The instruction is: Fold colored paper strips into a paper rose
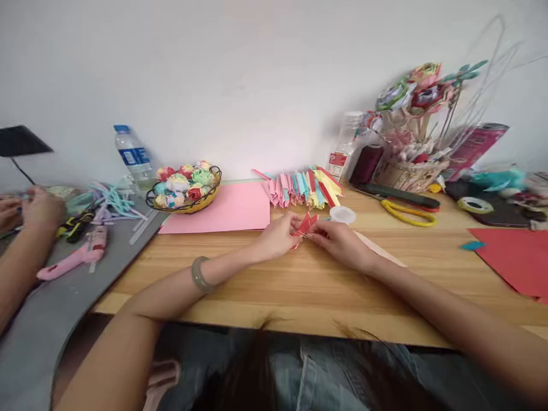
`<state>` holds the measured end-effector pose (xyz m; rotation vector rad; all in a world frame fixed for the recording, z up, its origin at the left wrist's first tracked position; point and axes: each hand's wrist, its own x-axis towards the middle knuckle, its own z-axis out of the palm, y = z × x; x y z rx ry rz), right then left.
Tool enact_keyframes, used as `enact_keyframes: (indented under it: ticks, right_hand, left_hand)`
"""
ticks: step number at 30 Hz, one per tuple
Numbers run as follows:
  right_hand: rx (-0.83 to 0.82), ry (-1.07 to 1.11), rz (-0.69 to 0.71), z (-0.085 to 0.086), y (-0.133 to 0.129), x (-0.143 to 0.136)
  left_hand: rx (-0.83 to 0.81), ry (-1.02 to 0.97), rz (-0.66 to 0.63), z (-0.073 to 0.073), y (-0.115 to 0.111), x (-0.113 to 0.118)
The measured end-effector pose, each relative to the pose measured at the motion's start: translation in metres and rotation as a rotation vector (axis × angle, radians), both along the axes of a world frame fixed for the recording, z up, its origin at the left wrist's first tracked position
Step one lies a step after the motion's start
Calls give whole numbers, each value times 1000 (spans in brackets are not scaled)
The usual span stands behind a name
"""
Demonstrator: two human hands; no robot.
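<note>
"Two hands are working on one piece of folded red paper (309, 221). Where is it sitting?"

"It is being held over the counter (257, 285), near the middle, in front of the row of folded paper pieces (295, 189). The left hand (276, 235) is pinching its left side narrowly; the right hand (340, 241) is pinching its right edge, also narrowly. A pale strand seems to be crossing it, but blur is hiding the path."

"Which faults could be developing?"

"Tearing, in this judgement, if both hands are pulling apart while a crease is bearing the load. Unfolding could be occurring if the left pinch is slackening."

"Is anything nearby presenting a hazard?"

"The round white item (342, 215) is lying just beside the right hand, and a pale strip (381, 249) is lying by the right wrist. A sideways sweep could be displacing either. A forward bump could be scattering the row. The yellow-handled scissors (409, 214) are lying apart, to the right, and are posing little risk."
</note>
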<state>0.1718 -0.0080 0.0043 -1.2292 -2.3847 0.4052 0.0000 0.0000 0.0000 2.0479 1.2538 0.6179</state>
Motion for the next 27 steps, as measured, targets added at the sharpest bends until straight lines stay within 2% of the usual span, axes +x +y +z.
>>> enact_keyframes:
  ticks: [3, 6, 11, 17, 21, 27]
  right_hand:
    - [108, -69, -39, -2, -4, 4]
    - [134, -102, -77, -5, -5, 5]
    - [176, -225, -45, -4, -6, 2]
    - [263, -474, -99, 2, -10, -2]
    - [280, -561, -69, 5, -11, -2]
    - [297, -592, -24, 6, -11, -1]
  left_hand:
    - [128, 81, -27, 6, 0, -6]
    - [232, 183, -54, 8, -1, -8]
    - [368, 283, -60, 4, -3, -9]
    - [439, 405, -78, -5, -3, -7]
    - [419, 495, -129, -9, -6, -5]
    - [252, 600, -155, -6, -9, -5]
